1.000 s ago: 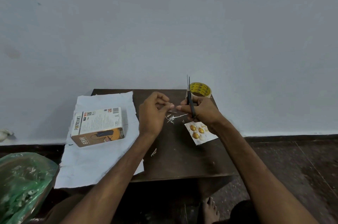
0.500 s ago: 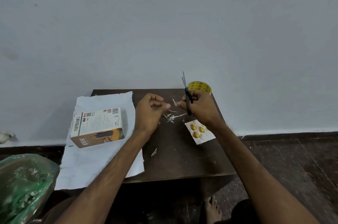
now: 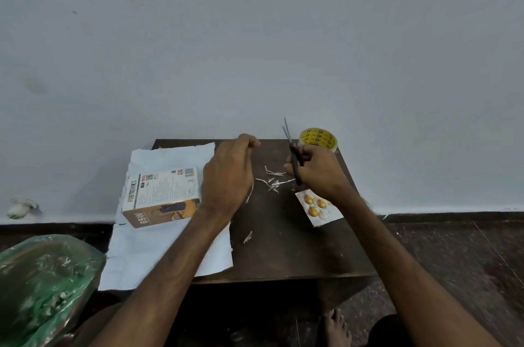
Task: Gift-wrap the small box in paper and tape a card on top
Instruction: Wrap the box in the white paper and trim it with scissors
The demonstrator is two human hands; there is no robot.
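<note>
A bare foot (image 3: 336, 325) rests on the dark floor under the desk's near edge. At the lower left a translucent green plastic bag (image 3: 42, 284) sags open, with pale shreds inside it.

On the left part of the dark brown desk (image 3: 297, 256) lies a crumpled sheet of white paper (image 3: 167, 250), its near edge hanging over the desk. The small box (image 3: 160, 196) lies flat on that paper, cardboard, with a white printed top and an orange-brown side marked 65W.

The left hand (image 3: 229, 176) hovers just right of the box, fingers curled in and thumb against forefinger, holding a thin white paper strip (image 3: 249, 193) that dangles along its right edge. The right hand (image 3: 320, 173) is wrapped around the black handles of the scissors (image 3: 295, 161), whose 2 narrow blades point up and away, slightly apart.

Between the hands, curled white paper scraps (image 3: 272, 180) are scattered on the desk. The card (image 3: 317, 209), white with 3 glossy yellow round shapes, lies flat beside the right wrist.

At the desk's far right corner stands a roll of tape (image 3: 319, 138) with a yellow printed core, against the plain pale wall (image 3: 255, 34).
</note>
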